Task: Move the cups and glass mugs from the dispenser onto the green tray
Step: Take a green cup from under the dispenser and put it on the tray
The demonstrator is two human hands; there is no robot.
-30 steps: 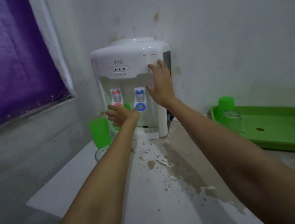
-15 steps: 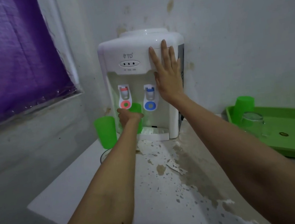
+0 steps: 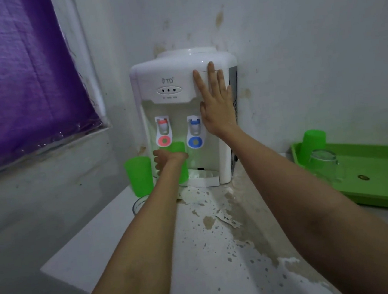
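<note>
Cups and mugs are split between two spots: one green cup (image 3: 181,162) stands in the dispenser's (image 3: 184,80) recess under the red tap (image 3: 162,128), and my left hand (image 3: 165,158) is wrapped around it, fingers closed on its side. My right hand (image 3: 217,103) lies flat and spread against the dispenser's front, right of the blue tap (image 3: 195,127), gripping nothing.

Just left of the dispenser another green cup (image 3: 139,176) sits on the counter (image 3: 116,240), and in front of it the rim of a glass mug (image 3: 138,205) peeks out from behind my left forearm. Well off to my right the green tray (image 3: 386,187) rests on the same counter, and at its near-left corner stand an upturned green cup (image 3: 313,144) and an upturned glass mug (image 3: 324,163), touching or nearly so.

I see a white counter whose paint has flaked away in a wide patch running from the dispenser's foot toward me, bare brownish surface showing through. The dispenser is pushed into a corner of stained, pale walls (image 3: 310,49). On my left a purple cloth (image 3: 16,77) covers a window above a grimy ledge.
</note>
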